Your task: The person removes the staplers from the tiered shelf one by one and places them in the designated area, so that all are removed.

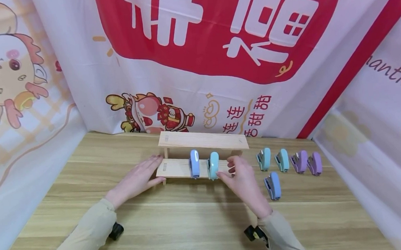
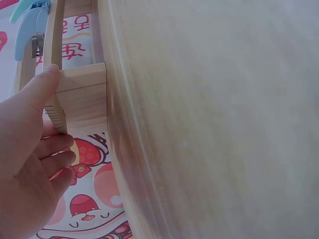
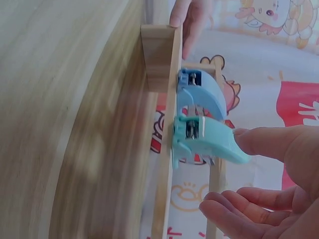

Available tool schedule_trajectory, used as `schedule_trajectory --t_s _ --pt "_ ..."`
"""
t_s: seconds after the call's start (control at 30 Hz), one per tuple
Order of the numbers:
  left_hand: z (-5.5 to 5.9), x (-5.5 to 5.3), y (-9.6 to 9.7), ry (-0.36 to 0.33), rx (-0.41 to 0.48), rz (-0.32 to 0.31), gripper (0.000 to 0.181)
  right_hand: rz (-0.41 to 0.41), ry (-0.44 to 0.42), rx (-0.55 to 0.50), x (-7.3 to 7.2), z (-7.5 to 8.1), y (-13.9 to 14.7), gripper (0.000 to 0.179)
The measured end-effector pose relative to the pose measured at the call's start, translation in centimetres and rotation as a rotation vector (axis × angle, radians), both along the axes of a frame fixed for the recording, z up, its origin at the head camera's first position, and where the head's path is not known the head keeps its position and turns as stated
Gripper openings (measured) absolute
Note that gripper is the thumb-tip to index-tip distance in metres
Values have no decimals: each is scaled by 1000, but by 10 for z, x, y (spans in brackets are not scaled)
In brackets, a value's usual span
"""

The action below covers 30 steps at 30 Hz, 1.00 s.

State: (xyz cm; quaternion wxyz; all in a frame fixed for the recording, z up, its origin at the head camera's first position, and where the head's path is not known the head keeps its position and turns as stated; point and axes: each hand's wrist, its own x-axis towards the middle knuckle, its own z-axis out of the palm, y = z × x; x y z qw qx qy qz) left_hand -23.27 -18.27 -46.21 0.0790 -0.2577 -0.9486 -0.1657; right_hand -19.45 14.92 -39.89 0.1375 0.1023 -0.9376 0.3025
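Observation:
A two-tier wooden shelf [image 1: 203, 139] stands near the back of the table. On its lower board [image 1: 176, 169], a blue stapler [image 1: 194, 164] and a teal stapler [image 1: 213, 165] stand side by side. My left hand [image 1: 139, 179] holds the left end of that board, thumb on the front edge and fingertips by the end face [image 2: 82, 102]. To the right of the teal stapler is my right hand [image 1: 243, 182]. Its thumb [image 3: 264, 142] touches the teal stapler's outer end in the right wrist view, while the other fingers are loosely bent with nothing between them.
Right of the shelf stand two teal staplers [image 1: 265, 159] [image 1: 283, 160] and two purple staplers [image 1: 300, 162] [image 1: 315, 164] in a row. Another blue stapler [image 1: 273, 186] is in front of them. A printed curtain [image 1: 199, 62] hangs behind the table [image 1: 194, 227].

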Motion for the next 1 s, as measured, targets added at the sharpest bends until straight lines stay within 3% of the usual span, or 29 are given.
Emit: schedule_trajectory --t_s 0.17,0.47,1.0 --pt "0 0 0 -3 -6 2 77 33 22 9 -2 -3 -9 44" --pt "-2 0 0 -9 0 -1 78 25 -47 12 -7 -6 -21 45" --pt "-1 -1 0 9 14 -2 76 11 1 44 -14 -11 -26 38"
